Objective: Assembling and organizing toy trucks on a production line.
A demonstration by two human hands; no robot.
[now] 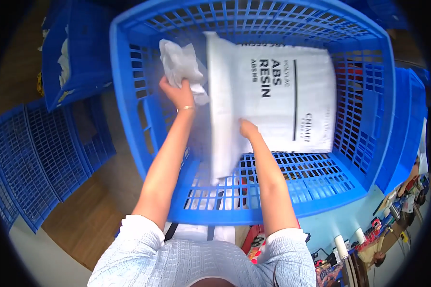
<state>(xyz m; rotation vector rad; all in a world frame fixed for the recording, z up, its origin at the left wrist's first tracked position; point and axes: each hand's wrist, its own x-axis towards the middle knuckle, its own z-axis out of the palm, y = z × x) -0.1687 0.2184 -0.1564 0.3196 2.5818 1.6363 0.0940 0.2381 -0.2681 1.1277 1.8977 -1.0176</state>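
Observation:
My left hand [178, 94] is closed on a crumpled white plastic film [181, 61] at the left inside a large blue plastic basket [292, 210]. A white sack [285, 105] with dark printing lies flat in the basket's middle and right. Its left end rises as a pale flap [222, 95], smeared by motion. At that flap's right side, my right hand [248, 129] is closed on the sack, with some fingertips hidden by the white material. Between the two hands stands the flap.
Stacked blue crates [38, 158] stand on the left, with a blue bin [76, 57] holding white pieces above them. Another blue bin [404, 129] adjoins the basket's right side. At lower right, a pale blue surface [333, 220] borders cluttered small items; another person [376, 253] is beyond.

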